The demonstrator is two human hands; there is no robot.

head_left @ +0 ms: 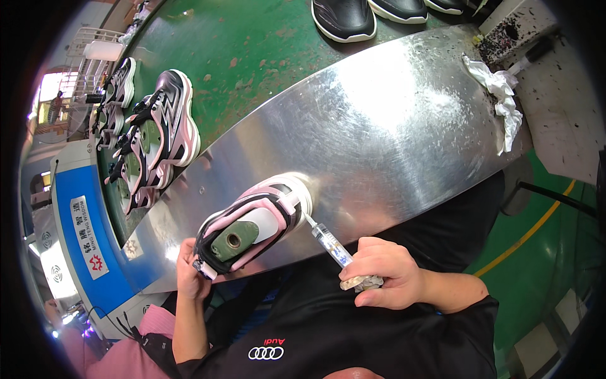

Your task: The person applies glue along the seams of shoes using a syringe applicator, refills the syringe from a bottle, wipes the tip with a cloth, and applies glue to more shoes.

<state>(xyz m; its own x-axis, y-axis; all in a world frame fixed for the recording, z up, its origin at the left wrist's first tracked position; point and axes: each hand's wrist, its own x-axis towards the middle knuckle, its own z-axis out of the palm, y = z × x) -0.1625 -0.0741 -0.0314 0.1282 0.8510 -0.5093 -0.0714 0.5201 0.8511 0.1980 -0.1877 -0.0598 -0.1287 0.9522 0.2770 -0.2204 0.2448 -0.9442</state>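
A pink, black and white sneaker (278,197) with a green shoe last (235,242) inside it is over the near edge of the metal worktop. My left hand (192,273) grips the sneaker at its lower left end, fingers closed at the black and pink upper. In my right hand (392,273) is a clear syringe (332,245), slanting up and left. The thin tip is at the white sole rim; I cannot tell whether it touches. A crumpled, stained tissue (365,282) is held in the same hand, under the fingers.
Several similar sneakers (173,120) stand on the green surface (252,69) at the left. Black shoes with white soles (344,19) sit at the far side. Crumpled white paper (499,95) lies at the right end of the metal worktop (379,145), beside a grey wall (562,114).
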